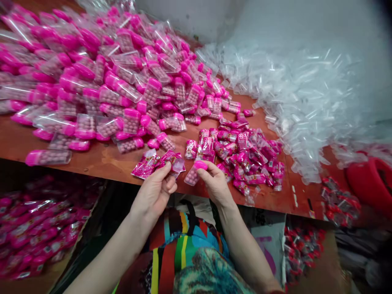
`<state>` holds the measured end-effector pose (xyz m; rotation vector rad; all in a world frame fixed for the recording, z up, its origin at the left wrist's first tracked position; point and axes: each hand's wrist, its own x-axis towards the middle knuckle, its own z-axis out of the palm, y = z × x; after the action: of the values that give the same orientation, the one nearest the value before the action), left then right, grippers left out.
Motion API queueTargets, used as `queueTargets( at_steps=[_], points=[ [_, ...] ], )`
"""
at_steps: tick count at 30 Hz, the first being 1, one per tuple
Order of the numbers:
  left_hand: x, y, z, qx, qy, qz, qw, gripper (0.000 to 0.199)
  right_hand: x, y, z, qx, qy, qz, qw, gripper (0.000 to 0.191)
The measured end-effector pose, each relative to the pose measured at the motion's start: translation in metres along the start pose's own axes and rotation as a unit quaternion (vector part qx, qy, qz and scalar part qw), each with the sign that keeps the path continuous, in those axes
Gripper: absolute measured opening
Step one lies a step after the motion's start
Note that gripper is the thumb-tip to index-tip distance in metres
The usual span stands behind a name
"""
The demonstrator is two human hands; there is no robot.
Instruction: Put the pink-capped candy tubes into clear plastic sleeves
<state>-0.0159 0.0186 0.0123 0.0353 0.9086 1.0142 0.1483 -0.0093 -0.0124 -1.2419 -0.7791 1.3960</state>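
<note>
My left hand (pixel 156 187) pinches a pink printed wrapper (pixel 171 158) at the front edge of the table. Beside it, more pink wrapper film (pixel 146 164) lies on the tabletop. In my right hand (pixel 216 183) is a small clear candy container (pixel 192 175) with a bright pink cap, held by the cap between thumb and fingers. Pinkish balls show through its clear body, which tilts down to the left. The container and the wrapper are close together but apart. Behind my right hand lies a heap of pink wrapped packs (pixel 245 153).
A large pile of pink-capped containers (pixel 122 81) covers the table's left and back. Clear empty tubes (pixel 300 98) are heaped at the right, near a red tub (pixel 369 183). Boxes of pink packs (pixel 45 232) and red-and-clear pieces (pixel 301 249) stand below the red-brown table (pixel 101 163).
</note>
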Motion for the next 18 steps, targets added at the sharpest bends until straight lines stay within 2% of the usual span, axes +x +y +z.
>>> queueTargets(
  at_steps=[3,7,14,18],
  points=[
    [0.001,-0.007,0.001,0.003,-0.005,-0.015,1.0,0.024,-0.012,0.016,-0.002,0.064,-0.006,0.051,0.997,0.027],
    [0.002,-0.016,0.001,0.017,-0.001,-0.02,1.0,0.027,-0.026,0.02,-0.005,0.092,-0.009,0.079,0.993,0.03],
    [-0.001,-0.034,0.004,0.049,0.001,-0.037,0.998,0.03,-0.04,0.021,-0.004,0.065,0.031,0.042,0.996,0.029],
    [-0.004,-0.041,0.006,0.096,-0.043,-0.053,0.993,0.03,-0.045,0.018,0.005,0.034,0.038,0.012,0.999,0.031]
  ],
)
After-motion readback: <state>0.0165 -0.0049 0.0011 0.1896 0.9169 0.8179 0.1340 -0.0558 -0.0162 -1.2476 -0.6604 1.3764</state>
